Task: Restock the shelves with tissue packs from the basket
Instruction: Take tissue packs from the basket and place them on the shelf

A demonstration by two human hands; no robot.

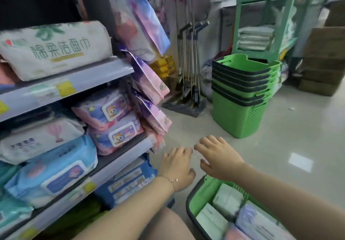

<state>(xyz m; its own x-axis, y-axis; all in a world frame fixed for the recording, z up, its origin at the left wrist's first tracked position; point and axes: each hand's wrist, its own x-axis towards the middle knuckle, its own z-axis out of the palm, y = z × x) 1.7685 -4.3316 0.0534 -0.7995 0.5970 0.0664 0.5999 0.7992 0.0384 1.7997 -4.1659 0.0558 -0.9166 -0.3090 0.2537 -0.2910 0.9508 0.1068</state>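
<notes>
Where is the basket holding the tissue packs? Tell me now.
Head view, bottom right: the basket sits on the floor beneath the right arm, just right of the shelves.

Basket (194, 202): bright green inside, dark rim
Packs in basket (226, 199): white and pale mint, one lilac
Top-shelf pack (56, 51): white, green lettering, green leafy print — a yellow band below
Middle-shelf wipes (112, 120): pink and purple, cartoon animal on a white-edged label
Balloon pack (43, 137): white with a pink hot-air balloon
Front pack (52, 170): sky blue, white-edged navy label
Hanging packs (149, 79): pink fading to purple
Shelf edges (93, 79): grey-lilac, yellow tags
Stacked baskets (240, 112): green, ribbed sides — dark rims
Floor (280, 146): pale grey, glossy
</notes>
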